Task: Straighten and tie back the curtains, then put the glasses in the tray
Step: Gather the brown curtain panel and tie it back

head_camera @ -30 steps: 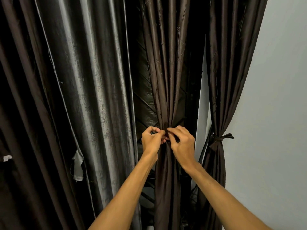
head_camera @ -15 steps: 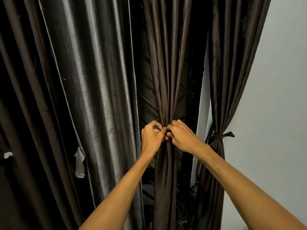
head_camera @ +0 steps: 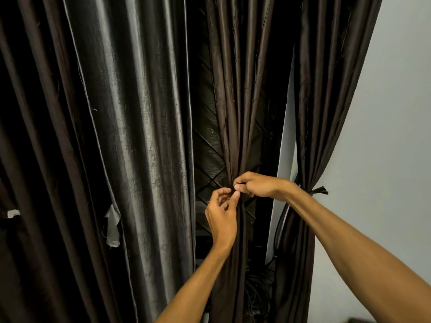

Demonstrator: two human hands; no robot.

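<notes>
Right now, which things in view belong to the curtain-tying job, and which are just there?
In use:
middle curtain, gathered
left hand and right hand, pinching at its waist
right curtain, already knotted
grey curtain, hanging loose

Just there:
wall
cables low behind the curtains

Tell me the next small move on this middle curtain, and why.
Probably pull the tie snug and finish the knot. Both hands, left hand and right hand, pinch at the gathered waist of the middle curtain, where no finished knot shows, while the right curtain already carries a knotted tie.
</notes>
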